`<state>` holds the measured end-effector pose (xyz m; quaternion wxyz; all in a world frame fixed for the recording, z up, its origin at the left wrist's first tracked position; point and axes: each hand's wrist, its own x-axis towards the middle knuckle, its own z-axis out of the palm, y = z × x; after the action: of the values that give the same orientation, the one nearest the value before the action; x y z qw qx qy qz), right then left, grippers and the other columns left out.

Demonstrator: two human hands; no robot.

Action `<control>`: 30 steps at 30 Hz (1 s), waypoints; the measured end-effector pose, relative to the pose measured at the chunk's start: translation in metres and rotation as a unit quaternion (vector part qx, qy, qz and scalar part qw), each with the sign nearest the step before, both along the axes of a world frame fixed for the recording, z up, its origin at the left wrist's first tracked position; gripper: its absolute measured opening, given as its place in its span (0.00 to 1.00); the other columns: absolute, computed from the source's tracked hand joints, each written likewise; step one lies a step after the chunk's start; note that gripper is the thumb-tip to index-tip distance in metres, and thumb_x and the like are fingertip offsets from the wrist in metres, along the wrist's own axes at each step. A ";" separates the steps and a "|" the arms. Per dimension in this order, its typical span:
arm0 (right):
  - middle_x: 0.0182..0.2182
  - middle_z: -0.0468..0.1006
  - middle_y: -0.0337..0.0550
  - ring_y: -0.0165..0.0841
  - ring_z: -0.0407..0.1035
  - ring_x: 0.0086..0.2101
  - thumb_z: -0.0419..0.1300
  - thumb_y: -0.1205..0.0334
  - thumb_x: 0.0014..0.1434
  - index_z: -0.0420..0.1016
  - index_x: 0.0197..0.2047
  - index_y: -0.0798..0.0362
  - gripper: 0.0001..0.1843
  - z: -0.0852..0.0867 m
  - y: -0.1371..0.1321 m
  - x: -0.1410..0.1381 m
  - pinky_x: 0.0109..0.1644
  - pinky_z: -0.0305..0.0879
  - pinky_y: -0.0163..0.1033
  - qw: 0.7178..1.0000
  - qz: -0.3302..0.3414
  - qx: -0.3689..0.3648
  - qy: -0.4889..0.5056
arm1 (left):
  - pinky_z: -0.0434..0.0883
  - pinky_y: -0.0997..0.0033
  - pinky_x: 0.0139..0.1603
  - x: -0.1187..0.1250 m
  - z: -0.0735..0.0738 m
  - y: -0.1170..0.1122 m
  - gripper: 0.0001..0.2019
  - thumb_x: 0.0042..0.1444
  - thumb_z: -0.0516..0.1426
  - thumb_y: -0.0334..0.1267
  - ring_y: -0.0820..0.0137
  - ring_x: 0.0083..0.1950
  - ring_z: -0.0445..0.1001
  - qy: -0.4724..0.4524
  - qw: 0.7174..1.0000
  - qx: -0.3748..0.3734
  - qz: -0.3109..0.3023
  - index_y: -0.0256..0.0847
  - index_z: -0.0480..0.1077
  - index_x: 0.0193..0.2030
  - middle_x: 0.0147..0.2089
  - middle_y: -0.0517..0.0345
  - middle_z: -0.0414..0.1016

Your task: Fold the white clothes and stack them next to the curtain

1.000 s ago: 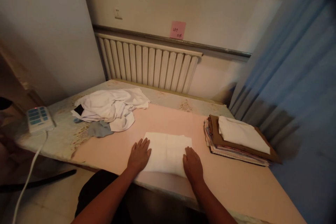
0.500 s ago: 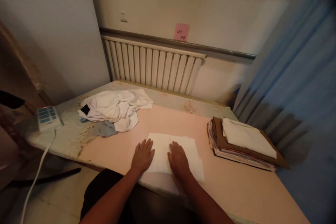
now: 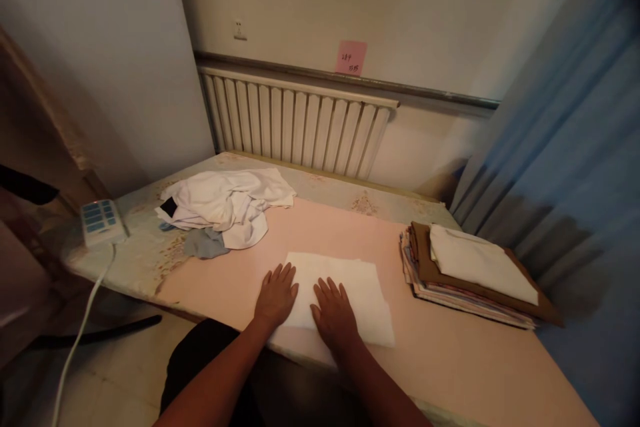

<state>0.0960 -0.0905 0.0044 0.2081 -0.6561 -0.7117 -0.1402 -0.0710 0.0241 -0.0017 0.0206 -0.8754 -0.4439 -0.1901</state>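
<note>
A folded white cloth [image 3: 364,293] lies flat on the pink table cover [image 3: 225,290] near the front edge. My left hand [image 3: 276,297] rests at the cloth's left edge, palm down with fingers outstretched. On the cloth's left half lies my right hand [image 3: 336,317], flat with its fingers slightly spread. Neither hand grips anything. The cloth's layers do not line up exactly at its right side.
A crumpled heap of white garments [image 3: 225,203] lies at the back left, with a grey cloth [image 3: 206,243] at its front. A stack of folded fabric [image 3: 465,290] sits on the right by a blue curtain [image 3: 560,200]. A power strip [image 3: 103,221] stands far left.
My right hand has slid left across the folded cloth, closer to my left hand. My left hand stays at the left edge. The view has shifted slightly.
</note>
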 end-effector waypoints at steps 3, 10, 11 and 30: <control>0.61 0.66 0.48 0.42 0.55 0.63 0.52 0.58 0.65 0.66 0.61 0.51 0.22 -0.001 -0.006 0.005 0.66 0.48 0.54 1.000 -0.015 0.003 0.003 | 0.55 0.49 0.66 0.000 0.000 0.000 0.23 0.64 0.46 0.44 0.57 0.69 0.57 -0.005 1.000 -0.002 0.001 0.45 0.62 0.65 0.67 0.52 0.63; 0.62 0.66 0.49 0.42 0.55 0.63 0.51 0.59 0.65 0.66 0.61 0.54 0.22 -0.006 -0.021 0.029 0.66 0.49 0.53 0.998 -0.057 -0.002 0.021 | 0.55 0.50 0.67 0.002 0.001 -0.001 0.24 0.64 0.45 0.43 0.58 0.69 0.56 0.009 1.000 -0.013 0.008 0.44 0.62 0.65 0.68 0.53 0.62; 0.61 0.66 0.49 0.42 0.56 0.63 0.50 0.59 0.65 0.66 0.61 0.54 0.22 -0.006 -0.023 0.032 0.67 0.49 0.52 0.998 -0.061 -0.001 0.020 | 0.54 0.50 0.67 0.002 0.001 -0.001 0.24 0.64 0.45 0.43 0.58 0.69 0.56 0.010 1.000 -0.014 0.008 0.44 0.62 0.65 0.68 0.53 0.62; 0.61 0.67 0.55 0.45 0.57 0.62 0.45 0.59 0.66 0.69 0.58 0.58 0.23 -0.021 -0.043 0.068 0.64 0.51 0.55 0.987 -0.162 0.010 -0.002 | 0.55 0.49 0.67 0.003 0.001 0.000 0.23 0.64 0.45 0.43 0.57 0.69 0.57 0.007 1.000 -0.018 0.008 0.44 0.63 0.64 0.68 0.53 0.62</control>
<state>0.1638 -0.1333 -0.0166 0.1876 -0.7603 -0.5952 -0.1803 -0.0685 0.0245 -0.0010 0.0095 -0.8734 -0.4541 -0.1759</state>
